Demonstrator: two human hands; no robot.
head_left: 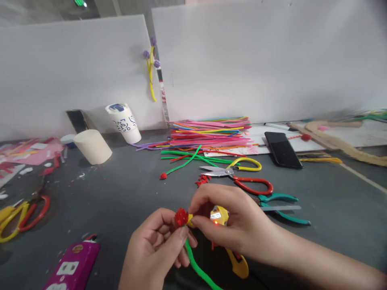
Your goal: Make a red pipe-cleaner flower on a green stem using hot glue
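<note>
In my left hand (160,245) is a red flower head (181,216) with spiky petals on a green pipe-cleaner stem (196,266), pinched just below the head. Right beside the flower, my right hand (232,215) has its thumb and index fingertip nearly together; what lies between them is too small to make out. A yellow tip shows between those fingertips and the flower. Partly hidden under the right hand is a yellow glue gun (219,214) with a lit orange light. Small red pieces (203,180) lie beyond the right hand.
Scissors (217,172) and green-handled pliers (282,197) lie to the right, near a black phone (282,149). Pipe cleaners (208,135) are piled at the back. A white cup (123,123), a cream cylinder (93,147) and a purple power strip (72,266) stand or lie left.
</note>
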